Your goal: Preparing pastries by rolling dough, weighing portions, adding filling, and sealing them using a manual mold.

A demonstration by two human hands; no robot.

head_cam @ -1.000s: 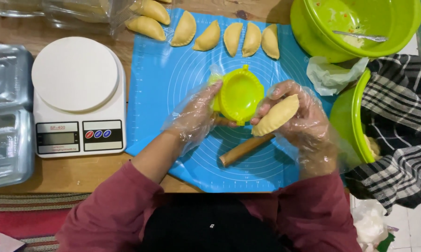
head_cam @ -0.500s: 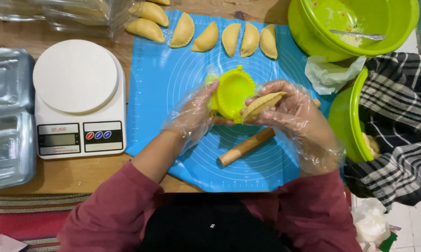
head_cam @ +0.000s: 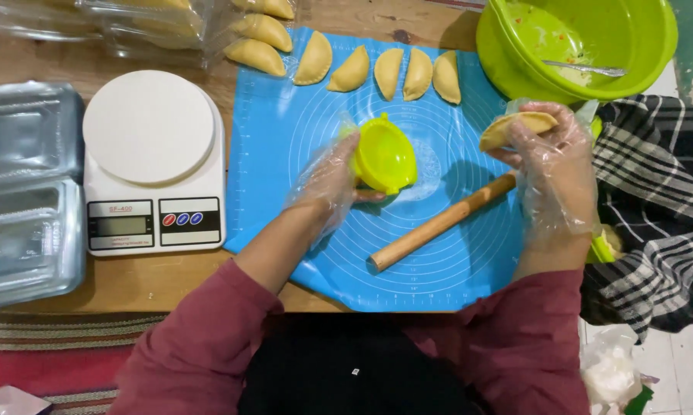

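Both hands wear clear plastic gloves. My left hand (head_cam: pixel 327 180) grips a lime-green folding pastry mould (head_cam: pixel 383 156), closed, just above the blue silicone mat (head_cam: pixel 285 138). My right hand (head_cam: pixel 550 165) holds a folded half-moon raw pastry (head_cam: pixel 517 127) up at the mat's right edge, near the large green bowl (head_cam: pixel 638 46). A wooden rolling pin (head_cam: pixel 438 223) lies diagonally on the mat between the two hands.
Several finished half-moon pastries (head_cam: pixel 385 73) line the mat's far edge. A white kitchen scale (head_cam: pixel 152 165) stands to the left, clear plastic trays (head_cam: pixel 23 192) beyond it. The bowl holds a metal spoon (head_cam: pixel 584 69). A checked cloth (head_cam: pixel 654 215) covers another green bowl at right.
My right hand has lifted the shaped pastry out of the mould and carried it right, away from my left hand. The mould stayed with my left hand and sank toward the mat.
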